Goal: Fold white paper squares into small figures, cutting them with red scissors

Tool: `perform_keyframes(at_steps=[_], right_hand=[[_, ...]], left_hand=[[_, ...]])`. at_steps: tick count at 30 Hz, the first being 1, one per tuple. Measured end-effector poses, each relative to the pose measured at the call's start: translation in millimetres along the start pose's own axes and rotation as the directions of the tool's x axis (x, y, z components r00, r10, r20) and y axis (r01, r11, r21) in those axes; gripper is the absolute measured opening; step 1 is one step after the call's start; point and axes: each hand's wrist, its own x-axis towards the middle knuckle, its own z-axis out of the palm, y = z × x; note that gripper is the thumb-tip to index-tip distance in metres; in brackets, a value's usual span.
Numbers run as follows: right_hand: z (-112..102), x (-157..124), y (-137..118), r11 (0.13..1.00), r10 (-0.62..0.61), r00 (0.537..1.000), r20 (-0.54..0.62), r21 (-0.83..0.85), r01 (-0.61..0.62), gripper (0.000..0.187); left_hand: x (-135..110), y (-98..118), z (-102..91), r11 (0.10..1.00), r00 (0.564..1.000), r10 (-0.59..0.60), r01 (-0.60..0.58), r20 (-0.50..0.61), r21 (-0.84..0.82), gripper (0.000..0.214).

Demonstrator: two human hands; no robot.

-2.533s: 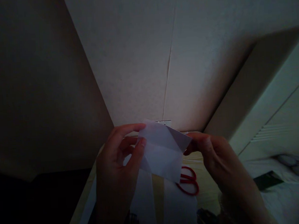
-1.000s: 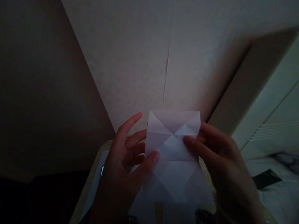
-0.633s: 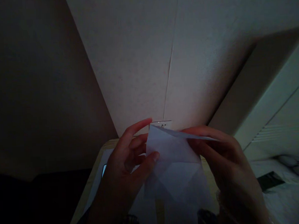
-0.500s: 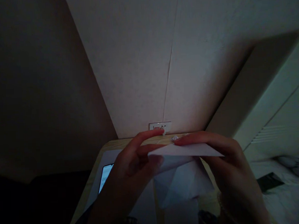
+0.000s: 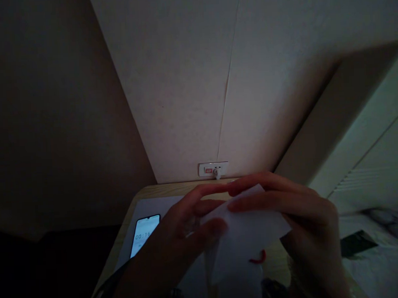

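A folded sheet of white paper (image 5: pixel 247 232) is held up between both hands above the wooden table. My left hand (image 5: pixel 192 224) pinches its left edge, with the thumb on the near face and the fingers behind. My right hand (image 5: pixel 297 210) grips the upper right part, one finger lying across the front and another along the top edge. The fingertips of both hands meet near the paper's upper edge. Below the paper's right side a small curved red thing (image 5: pixel 258 257) shows; I cannot make out what it is.
Left of my left hand, a phone (image 5: pixel 145 232) with a lit timer lies on white paper (image 5: pixel 127 244) on the wooden table (image 5: pixel 144 194). Behind the table is a wall with a socket and plug (image 5: pixel 215 169). At the right, a dark flat object (image 5: pixel 358 244) rests on white fabric.
The paper has turned so that a broad face fronts me. My right fingers have shifted over it, and my left hand has moved slightly. The red thing and more of the phone now show.
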Motion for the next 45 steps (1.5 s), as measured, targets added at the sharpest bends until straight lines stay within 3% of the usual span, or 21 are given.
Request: perform_keyframes(at_steps=[2, 6, 10, 14, 21, 26, 31, 35, 39, 43, 45], right_hand=[[1.0, -0.5, 1.3, 1.000, -0.018, 1.000, 0.000, -0.019, 0.018, 0.036], [4.2, -0.8, 4.0, 0.995, -0.056, 0.998, -0.038, -0.081, 0.053, 0.034], [5.2, -2.3, 2.7, 0.994, 0.000, 0.990, -0.141, -0.105, -0.015, 0.038], [0.4, -4.1, 1.8, 0.988, 0.079, 0.969, -0.236, -0.110, -0.107, 0.027], [-3.2, 4.3, 5.4, 0.974, 0.143, 0.990, -0.016, -0.177, -0.144, 0.005], [2.0, 8.8, 4.3, 0.970, 0.187, 0.982, -0.014, -0.154, -0.187, 0.005], [5.2, 9.5, 4.1, 0.958, 0.197, 0.979, -0.051, -0.202, -0.203, 0.011], [5.9, 6.9, 4.6, 0.936, 0.263, 0.959, -0.109, -0.211, -0.281, 0.024], [3.8, 5.9, 7.8, 0.929, 0.301, 0.942, -0.150, -0.178, -0.325, 0.030], [1.3, 7.4, 12.5, 0.935, 0.317, 0.945, -0.078, -0.138, -0.325, 0.017], [1.9, 7.5, 13.4, 0.946, 0.297, 0.953, -0.053, -0.119, -0.302, 0.011]], left_hand=[[-2.0, 4.9, 6.9, 0.992, 0.996, 0.043, -0.033, -0.081, 0.120, 0.022], [-2.0, 7.1, 11.1, 0.939, 0.984, 0.121, -0.072, -0.128, 0.337, 0.018], [1.3, 4.5, 7.7, 0.913, 0.982, 0.149, -0.090, -0.118, 0.398, 0.017], [2.5, 3.9, 6.6, 0.901, 0.977, 0.157, -0.083, -0.141, 0.426, 0.016], [2.2, 3.6, 10.7, 0.904, 0.975, 0.167, -0.094, -0.143, 0.418, 0.016], [4.9, 0.2, 8.3, 0.766, 0.964, 0.245, -0.128, -0.102, 0.629, 0.022], [9.0, -1.9, 5.4, 0.656, 0.984, 0.180, -0.117, -0.004, 0.745, 0.021], [9.0, -3.5, 7.2, 0.720, 0.980, 0.195, -0.113, -0.043, 0.685, 0.041], [6.8, -1.2, 10.9, 0.866, 0.941, 0.235, -0.089, -0.243, 0.493, 0.039], [6.0, 3.7, 9.7, 0.918, 0.866, 0.310, -0.167, -0.392, 0.359, 0.034], [5.9, 5.0, 8.4, 0.917, 0.857, 0.320, -0.174, -0.404, 0.359, 0.029]])
